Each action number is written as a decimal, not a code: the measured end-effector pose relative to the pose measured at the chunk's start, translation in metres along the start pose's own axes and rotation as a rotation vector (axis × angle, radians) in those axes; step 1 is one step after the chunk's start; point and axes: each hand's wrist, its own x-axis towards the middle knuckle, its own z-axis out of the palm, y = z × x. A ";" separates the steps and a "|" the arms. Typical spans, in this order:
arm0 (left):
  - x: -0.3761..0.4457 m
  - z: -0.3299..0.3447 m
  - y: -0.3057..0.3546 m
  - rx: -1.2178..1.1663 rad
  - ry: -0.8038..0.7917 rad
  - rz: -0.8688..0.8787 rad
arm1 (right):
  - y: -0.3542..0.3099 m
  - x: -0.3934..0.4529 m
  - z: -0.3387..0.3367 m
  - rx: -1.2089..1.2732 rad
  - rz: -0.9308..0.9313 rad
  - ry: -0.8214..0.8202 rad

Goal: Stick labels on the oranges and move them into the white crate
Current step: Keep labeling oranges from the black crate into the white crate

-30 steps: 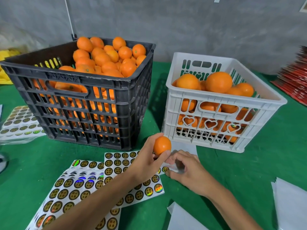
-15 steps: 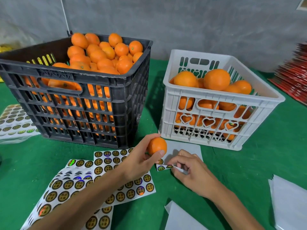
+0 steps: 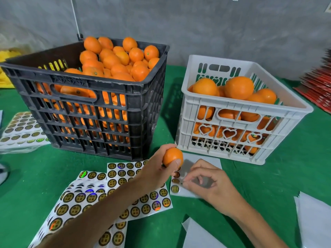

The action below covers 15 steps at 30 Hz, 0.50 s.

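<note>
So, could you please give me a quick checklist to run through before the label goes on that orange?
1. Orange held by left hand: ok.
2. Right hand pinching at the nearly used label sheet: ok.
3. Label peeled free: cannot tell, fingertips hide it.
4. Labels left on that sheet: ok, a few by its left edge.
5. Bare peel facing the right hand: ok.
6. Room in white crate: ok, its far right part looks open.

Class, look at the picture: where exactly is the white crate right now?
The white crate stands on the green table, right of centre in the head view, beside the black crate and just beyond the two hands.
</note>
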 end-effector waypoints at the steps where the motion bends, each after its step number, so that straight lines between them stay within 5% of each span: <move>1: 0.000 0.000 0.001 0.003 -0.010 0.005 | -0.005 0.002 -0.001 0.152 0.012 0.054; 6: -0.005 0.005 0.006 0.124 -0.032 0.138 | -0.018 0.014 0.007 0.483 0.223 0.343; 15: -0.002 0.006 0.042 -0.026 0.080 0.273 | -0.029 0.016 0.012 -0.073 0.070 0.552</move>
